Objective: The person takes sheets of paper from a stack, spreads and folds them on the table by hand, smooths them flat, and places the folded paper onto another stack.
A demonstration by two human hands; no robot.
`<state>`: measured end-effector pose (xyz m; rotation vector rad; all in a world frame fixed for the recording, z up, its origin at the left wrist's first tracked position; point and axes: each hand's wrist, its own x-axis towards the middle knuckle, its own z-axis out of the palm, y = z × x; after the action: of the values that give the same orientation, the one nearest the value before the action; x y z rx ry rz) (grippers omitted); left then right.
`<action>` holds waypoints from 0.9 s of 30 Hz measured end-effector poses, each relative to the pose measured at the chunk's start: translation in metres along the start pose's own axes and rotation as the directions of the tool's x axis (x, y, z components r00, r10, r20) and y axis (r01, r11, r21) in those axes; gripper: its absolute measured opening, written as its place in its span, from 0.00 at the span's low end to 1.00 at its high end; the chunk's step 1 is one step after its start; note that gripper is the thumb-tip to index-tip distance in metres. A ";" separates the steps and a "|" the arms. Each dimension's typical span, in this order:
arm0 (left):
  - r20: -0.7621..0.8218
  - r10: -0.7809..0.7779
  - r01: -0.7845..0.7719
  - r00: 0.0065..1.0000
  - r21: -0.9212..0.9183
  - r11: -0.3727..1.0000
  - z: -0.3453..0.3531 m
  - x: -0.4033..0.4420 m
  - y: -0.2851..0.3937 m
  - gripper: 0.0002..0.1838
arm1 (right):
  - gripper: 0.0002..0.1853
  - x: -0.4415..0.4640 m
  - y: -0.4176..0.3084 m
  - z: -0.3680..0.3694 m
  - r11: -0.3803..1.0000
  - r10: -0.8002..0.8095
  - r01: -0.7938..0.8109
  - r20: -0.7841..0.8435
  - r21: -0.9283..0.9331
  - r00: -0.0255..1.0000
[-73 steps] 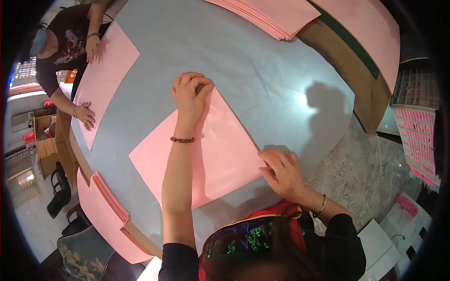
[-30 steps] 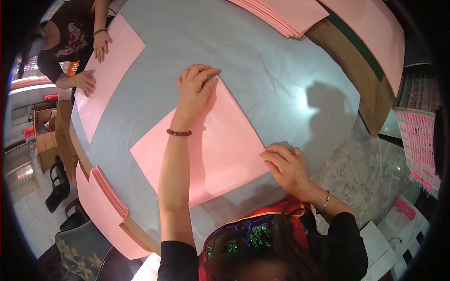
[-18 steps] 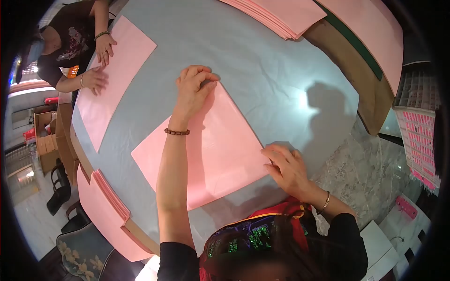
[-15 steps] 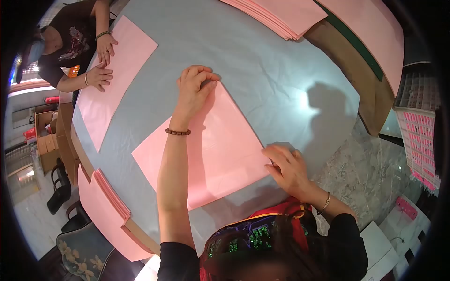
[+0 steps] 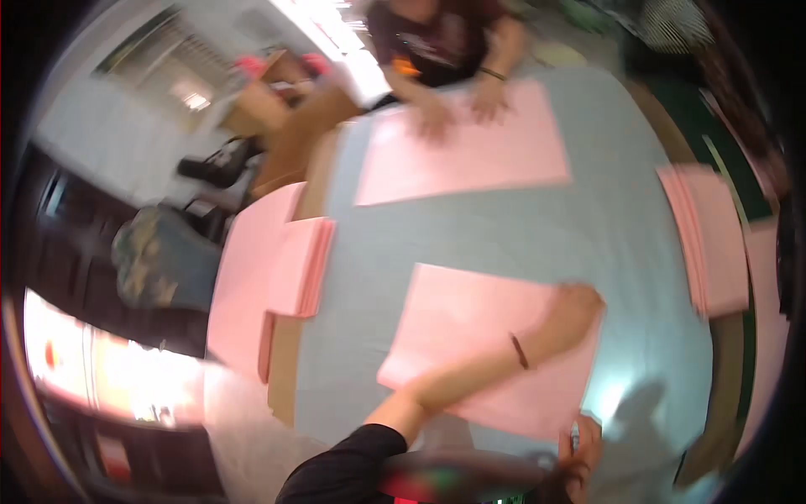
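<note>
A folded pink sheet lies on the blue-grey cloth of the table in front of me. My left arm reaches across it, and my left hand is closed at the far right corner, blurred, its fingertips bent over the edge. Nearer to me, my right hand has thumb and fingers closed around the near right corner. Both hands touch the same side of the sheet. A dark beaded bracelet is on my left wrist.
Across the table a person has both hands on another pink sheet. Folded pink stacks lie at the left and right edges. A cardboard box and a chair stand beyond the left side.
The view has swung left and turned, so the whole table appears rotated and blurred. My hands remain at the same two corners of the pink sheet.
</note>
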<state>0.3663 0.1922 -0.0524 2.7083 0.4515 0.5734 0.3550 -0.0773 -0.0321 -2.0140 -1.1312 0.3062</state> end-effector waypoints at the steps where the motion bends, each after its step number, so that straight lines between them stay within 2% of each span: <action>1: -0.154 0.077 -0.089 0.985 -0.075 0.993 -0.023 0.000 0.013 0.09 | 0.23 -0.063 0.099 0.050 0.862 -0.086 0.134 0.119 -0.489 0.989; 2: -0.240 0.109 -0.114 0.965 -0.007 0.993 -0.030 0.003 0.016 0.10 | 0.31 -0.124 0.196 0.099 0.487 -0.170 0.289 0.235 -0.824 0.957; 3: -0.265 0.118 -0.114 0.957 0.033 0.993 -0.037 0.002 0.011 0.10 | 0.26 -0.093 0.154 0.075 0.779 -0.130 0.206 0.169 -0.592 0.977; 4: -0.277 0.135 -0.131 0.951 0.032 0.991 -0.037 0.002 0.016 0.10 | 0.22 -0.051 0.098 0.047 0.976 -0.088 0.106 0.102 -0.188 0.991; 5: -0.219 0.088 -0.078 0.972 0.050 0.996 -0.033 0.002 0.015 0.11 | 0.19 -0.008 0.042 0.020 0.982 -0.046 0.038 0.035 0.187 0.998; 6: -0.143 0.056 -0.051 0.988 0.039 0.998 -0.026 0.002 0.010 0.11 | 0.18 0.014 -0.005 -0.009 0.980 0.093 -0.122 0.184 0.155 0.978; 7: -0.224 0.079 -0.105 0.971 -0.107 0.989 -0.028 0.001 0.008 0.11 | 0.23 0.009 0.004 -0.006 0.989 -0.143 0.136 0.131 0.064 0.981; 8: -0.113 0.029 -0.040 0.993 -0.091 0.995 -0.031 0.003 0.013 0.11 | 0.27 0.012 -0.025 -0.016 0.994 0.010 -0.026 0.149 0.106 0.989; 9: -0.316 -0.010 -0.053 0.949 -0.188 0.981 -0.016 0.003 0.009 0.12 | 0.22 0.016 -0.036 -0.016 0.999 0.026 -0.028 0.074 0.030 0.997; 10: -0.260 0.020 -0.075 0.965 -0.204 0.976 -0.024 0.007 0.006 0.13 | 0.16 0.015 -0.029 -0.016 0.992 0.123 -0.125 0.115 0.004 0.986; 11: -0.216 -0.021 -0.014 0.976 -0.159 0.987 -0.038 0.013 0.014 0.13 | 0.13 0.015 -0.033 -0.016 0.983 0.182 -0.184 0.092 0.005 0.979; 12: -0.247 -0.008 -0.037 0.969 -0.179 0.983 -0.035 0.019 0.007 0.12 | 0.13 0.015 -0.034 -0.017 0.971 0.238 -0.237 0.060 -0.024 0.969; 13: -0.223 -0.047 0.009 0.974 -0.168 0.986 -0.039 0.018 0.002 0.12 | 0.14 0.019 -0.038 -0.017 0.983 0.184 -0.182 0.063 -0.032 0.981; 14: -0.210 -0.034 -0.008 0.977 -0.197 0.980 -0.040 0.025 0.001 0.12 | 0.15 0.020 -0.035 -0.020 0.993 0.117 -0.115 0.072 -0.031 0.990; 16: -0.051 -0.003 -0.007 0.999 -0.188 0.982 -0.047 0.035 -0.010 0.11 | 0.15 0.020 -0.039 -0.019 0.992 0.124 -0.121 0.062 -0.043 0.990; 19: 0.052 0.063 -0.051 0.997 -0.216 0.975 -0.044 0.044 -0.024 0.09 | 0.15 0.023 -0.037 -0.021 0.995 0.095 -0.093 0.045 -0.042 0.994; 27: 0.176 0.038 0.010 0.984 -0.262 0.965 -0.051 0.050 -0.026 0.07 | 0.14 0.020 -0.038 -0.020 0.993 0.114 -0.111 0.060 -0.041 0.992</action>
<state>0.3816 0.2467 -0.0013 2.4819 0.2870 0.3584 0.3540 -0.0607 0.0117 -2.1183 -1.0703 0.4107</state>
